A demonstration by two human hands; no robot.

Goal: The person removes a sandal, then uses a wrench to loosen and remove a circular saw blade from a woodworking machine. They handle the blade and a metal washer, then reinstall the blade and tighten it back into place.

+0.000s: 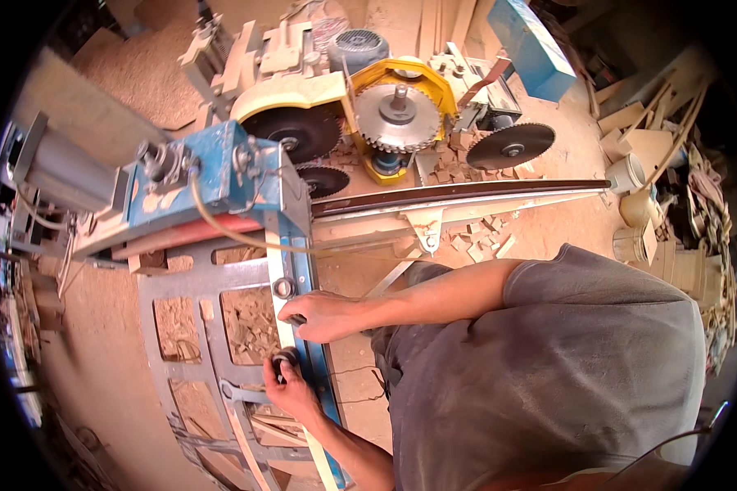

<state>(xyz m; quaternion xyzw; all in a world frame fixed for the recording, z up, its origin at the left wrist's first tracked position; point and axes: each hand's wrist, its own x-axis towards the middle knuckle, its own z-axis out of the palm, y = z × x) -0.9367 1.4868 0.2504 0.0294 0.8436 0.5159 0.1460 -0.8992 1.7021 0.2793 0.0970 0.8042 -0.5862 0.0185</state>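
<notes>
In the head view, my left hand (291, 394) has its fingers curled round a dark round knob (285, 358). This knob sits on a long pale strip (279, 263) fixed along a blue metal rail (304, 278). Farther along the same strip, my right hand (329, 317) is closed on a dark piece (297, 319), mostly hidden by the fingers. Just beyond it, a dark ring-shaped knob (284, 288) stands untouched on the strip. Left of both hands lies a grey metal frame table (209, 327) with rectangular openings, through which wood offcuts show.
Ahead, bare toothed saw blades (512, 146) surround a toothed silver blade (397, 117) in a yellow guard (442, 86). A blue machine housing (196, 168) with a hose (209, 217) rises at left. A long dark-topped rail (458, 192) runs rightward. Wood scraps (479, 237) litter the floor.
</notes>
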